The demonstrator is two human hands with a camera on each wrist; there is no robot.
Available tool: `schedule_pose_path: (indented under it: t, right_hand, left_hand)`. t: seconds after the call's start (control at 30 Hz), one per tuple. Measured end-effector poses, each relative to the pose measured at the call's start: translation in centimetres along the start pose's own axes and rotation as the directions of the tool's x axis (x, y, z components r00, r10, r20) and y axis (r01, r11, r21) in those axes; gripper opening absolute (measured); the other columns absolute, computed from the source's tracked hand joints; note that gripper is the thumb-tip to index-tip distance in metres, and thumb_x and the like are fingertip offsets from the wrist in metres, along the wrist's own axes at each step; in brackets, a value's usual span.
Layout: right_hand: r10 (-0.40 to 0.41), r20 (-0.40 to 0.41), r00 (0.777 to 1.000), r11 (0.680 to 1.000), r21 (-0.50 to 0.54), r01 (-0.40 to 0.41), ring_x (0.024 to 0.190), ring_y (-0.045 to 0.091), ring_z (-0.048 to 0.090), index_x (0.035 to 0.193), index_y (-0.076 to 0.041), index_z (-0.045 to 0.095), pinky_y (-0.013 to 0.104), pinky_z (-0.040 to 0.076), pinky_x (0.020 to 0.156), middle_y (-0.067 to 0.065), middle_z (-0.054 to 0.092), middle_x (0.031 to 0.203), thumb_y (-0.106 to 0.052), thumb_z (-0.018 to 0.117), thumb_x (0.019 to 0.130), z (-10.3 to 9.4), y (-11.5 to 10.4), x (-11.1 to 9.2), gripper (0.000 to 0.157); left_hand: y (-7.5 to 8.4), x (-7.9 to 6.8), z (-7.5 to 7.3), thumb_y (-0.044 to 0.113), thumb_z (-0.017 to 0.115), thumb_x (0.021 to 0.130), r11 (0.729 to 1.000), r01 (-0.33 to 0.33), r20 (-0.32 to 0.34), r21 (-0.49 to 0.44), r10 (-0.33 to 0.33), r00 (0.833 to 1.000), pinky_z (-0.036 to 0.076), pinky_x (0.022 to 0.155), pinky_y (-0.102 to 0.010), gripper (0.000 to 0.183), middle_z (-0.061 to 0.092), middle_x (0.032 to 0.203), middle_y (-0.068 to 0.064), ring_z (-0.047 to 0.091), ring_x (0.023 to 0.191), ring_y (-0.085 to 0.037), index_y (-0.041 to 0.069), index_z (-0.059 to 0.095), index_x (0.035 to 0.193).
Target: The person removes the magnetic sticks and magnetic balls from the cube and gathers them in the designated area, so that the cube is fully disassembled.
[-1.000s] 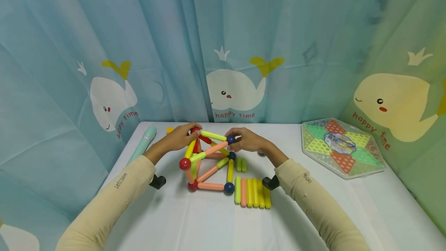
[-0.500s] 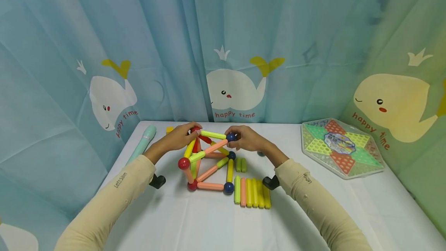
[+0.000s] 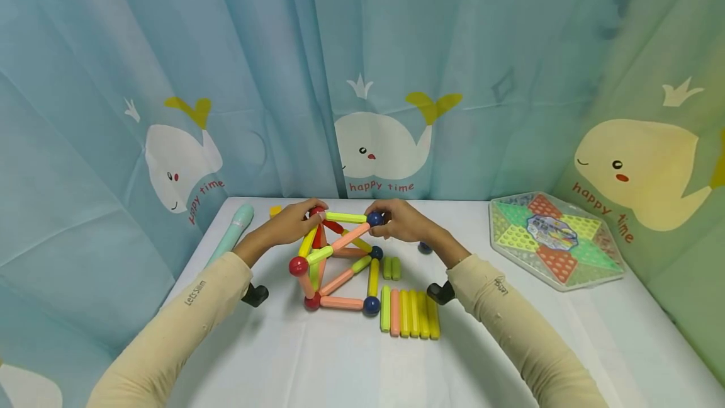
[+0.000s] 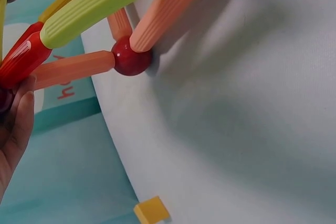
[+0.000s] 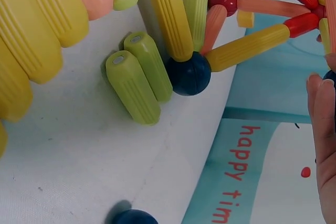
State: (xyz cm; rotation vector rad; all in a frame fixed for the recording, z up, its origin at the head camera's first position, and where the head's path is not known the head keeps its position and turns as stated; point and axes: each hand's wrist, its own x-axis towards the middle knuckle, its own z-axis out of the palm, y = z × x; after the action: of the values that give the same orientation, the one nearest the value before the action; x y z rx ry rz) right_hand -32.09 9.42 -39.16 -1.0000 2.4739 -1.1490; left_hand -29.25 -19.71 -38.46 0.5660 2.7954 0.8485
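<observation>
A frame of magnetic sticks and balls (image 3: 342, 303) stands on the table. At its upper back left my left hand (image 3: 291, 223) grips a red ball (image 3: 318, 211), partly covered by the fingers. My right hand (image 3: 403, 221) pinches a dark blue ball (image 3: 374, 219) at the upper right corner. A light green stick (image 3: 345, 217) spans these two balls, and a pink stick (image 3: 351, 238) slopes down from the blue one. In the left wrist view, thumb and fingers lie against a red stick (image 4: 26, 59) near its ball. The right wrist view cuts off most of the right hand.
Several loose sticks (image 3: 415, 313) lie in a row right of the frame, with two short green sticks (image 3: 391, 268) behind them. A loose blue ball (image 3: 425, 247) rests near the right wrist. A hexagonal game board (image 3: 557, 238) lies right, a mint-coloured tube (image 3: 235, 228) left.
My right hand has raised the blue ball slightly, so the light green stick is now nearly level. My left hand has stayed on the red ball.
</observation>
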Motion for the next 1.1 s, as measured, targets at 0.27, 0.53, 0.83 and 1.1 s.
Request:
schedule_pose_path:
  t: [0.27,0.53,0.83,1.1]
  right_hand:
    - [-0.004,0.0,1.0,1.0,0.027,0.004,0.075,0.018,0.064,0.115,-0.003,0.064,0.036,0.06,0.067,0.014,0.064,0.104,-0.009,0.075,0.089,0.1,0.1,0.1,0.029]
    - [0.003,0.005,1.0,1.0,-0.002,-0.003,0.074,0.017,0.063,0.112,-0.005,0.064,0.034,0.06,0.066,0.011,0.065,0.103,-0.011,0.075,0.088,-0.1,0.0,0.2,0.028]
    - [-0.008,0.003,1.0,1.0,-0.01,0.008,0.074,0.017,0.063,0.11,-0.006,0.065,0.031,0.059,0.065,0.011,0.066,0.101,-0.012,0.076,0.088,-0.2,0.1,0.2,0.026]
    - [-0.026,0.004,1.0,1.0,-0.012,0.026,0.072,0.016,0.062,0.111,-0.005,0.065,0.033,0.058,0.064,0.013,0.066,0.101,-0.012,0.076,0.088,0.0,0.1,0.2,0.027]
  left_hand:
    - [0.1,-0.1,0.0,0.032,0.048,0.106,1.0,-0.015,-0.002,0.002,0.015,1.0,0.051,0.087,-0.037,0.04,0.063,0.119,-0.009,0.058,0.095,-0.023,0.013,0.052,0.142]
    - [0.8,0.2,0.1,0.023,0.052,0.105,0.997,-0.071,-0.001,-0.002,0.071,0.997,0.051,0.086,-0.037,0.034,0.066,0.111,-0.008,0.058,0.091,-0.021,0.011,0.056,0.136]
    - [1.5,0.9,0.3,0.022,0.056,0.104,0.998,-0.051,0.005,0.048,0.051,0.999,0.048,0.083,-0.035,0.03,0.065,0.102,-0.005,0.056,0.083,-0.018,0.01,0.061,0.131]
    - [1.7,0.9,0.2,0.024,0.055,0.105,0.998,-0.011,0.009,0.067,0.01,1.0,0.049,0.085,-0.037,0.028,0.067,0.103,-0.005,0.057,0.086,-0.019,0.011,0.063,0.129]
